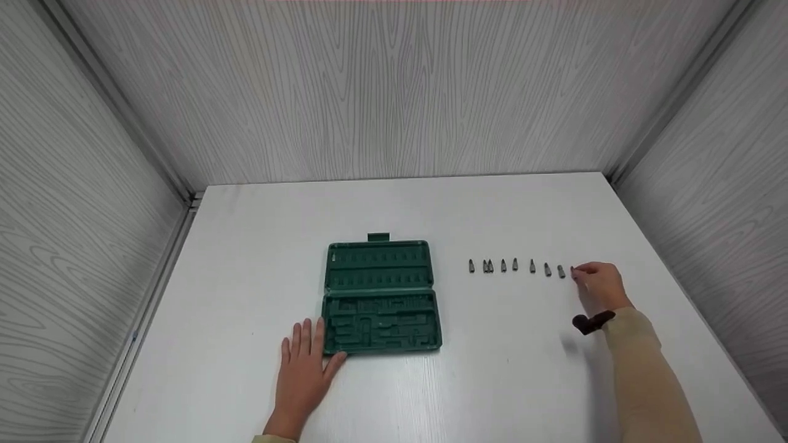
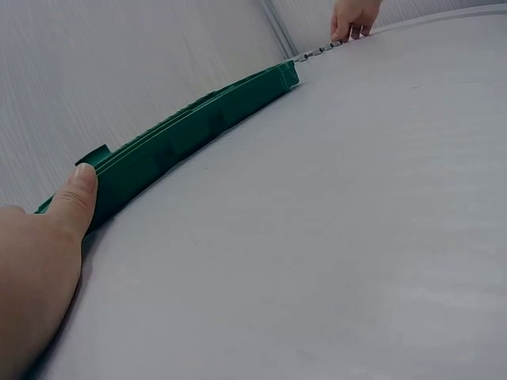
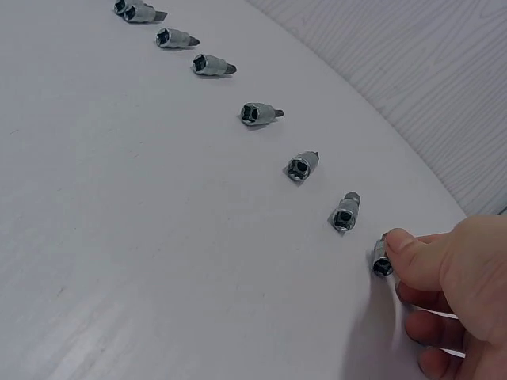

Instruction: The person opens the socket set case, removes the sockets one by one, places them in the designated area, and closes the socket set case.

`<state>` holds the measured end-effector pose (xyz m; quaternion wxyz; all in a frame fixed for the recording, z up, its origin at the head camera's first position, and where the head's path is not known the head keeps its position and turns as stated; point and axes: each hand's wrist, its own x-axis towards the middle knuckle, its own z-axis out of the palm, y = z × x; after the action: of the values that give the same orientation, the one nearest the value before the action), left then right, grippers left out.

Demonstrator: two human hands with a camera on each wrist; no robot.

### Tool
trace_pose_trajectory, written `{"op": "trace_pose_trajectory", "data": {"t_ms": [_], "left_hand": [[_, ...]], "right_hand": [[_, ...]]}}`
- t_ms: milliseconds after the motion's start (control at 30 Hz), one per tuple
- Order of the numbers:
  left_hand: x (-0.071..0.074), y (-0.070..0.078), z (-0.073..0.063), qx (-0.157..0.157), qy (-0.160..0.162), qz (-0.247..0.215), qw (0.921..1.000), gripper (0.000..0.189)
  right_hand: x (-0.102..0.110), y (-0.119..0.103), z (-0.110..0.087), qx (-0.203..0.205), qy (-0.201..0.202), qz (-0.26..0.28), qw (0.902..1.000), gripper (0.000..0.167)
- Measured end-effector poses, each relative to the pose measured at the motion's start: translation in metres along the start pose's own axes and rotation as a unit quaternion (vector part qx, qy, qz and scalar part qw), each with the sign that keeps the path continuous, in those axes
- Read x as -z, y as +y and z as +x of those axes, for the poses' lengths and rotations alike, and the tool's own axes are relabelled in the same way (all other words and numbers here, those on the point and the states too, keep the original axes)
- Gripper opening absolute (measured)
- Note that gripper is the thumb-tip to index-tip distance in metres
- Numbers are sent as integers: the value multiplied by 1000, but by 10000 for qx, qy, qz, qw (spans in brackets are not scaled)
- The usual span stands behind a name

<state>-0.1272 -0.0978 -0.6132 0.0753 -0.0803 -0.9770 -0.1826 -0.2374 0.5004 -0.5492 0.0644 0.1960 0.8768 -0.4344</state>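
Observation:
An open green plastic case [image 1: 378, 291] with moulded recesses lies on the white table, its lid folded back on the far side. My left hand [image 1: 305, 372] lies flat at the case's near left corner, fingers straight along its left side. In the left wrist view the thumb [image 2: 75, 198] touches the case's outer wall [image 2: 182, 134]. To the right, my right hand [image 1: 600, 286] pinches a metal screwdriver bit socket [image 3: 382, 263] between thumb and fingers, at the right end of a row. The fingers partly hide that socket. Several similar bit sockets [image 3: 260, 114] lie spaced along the row.
Two bit sockets [image 1: 488, 266] in the row lie close side by side. A dark device [image 1: 592, 322] is strapped at the right wrist. Pale wood-grain panels [image 1: 394, 92] enclose the table [image 1: 265, 246] at the back and both sides.

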Motion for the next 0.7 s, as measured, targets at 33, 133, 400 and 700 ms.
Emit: {"op": "trace_pose_trajectory", "data": {"t_ms": [33,133,400,700], "left_hand": [[0,0,0,-6,-12,-15,10000,80],[1,0,0,15,-76,-27,10000,80],[0,1,0,4,5,-34,10000,80],[2,1,-1,8,-99,23,9999,80]], "right_hand": [[0,0,0,-8,31,-8,10000,37],[-1,0,0,-89,94,98,9999,35],[6,0,-4,121,221,192,9995,42],[-7,-15,-17,600,678,47,9959,45]]}}
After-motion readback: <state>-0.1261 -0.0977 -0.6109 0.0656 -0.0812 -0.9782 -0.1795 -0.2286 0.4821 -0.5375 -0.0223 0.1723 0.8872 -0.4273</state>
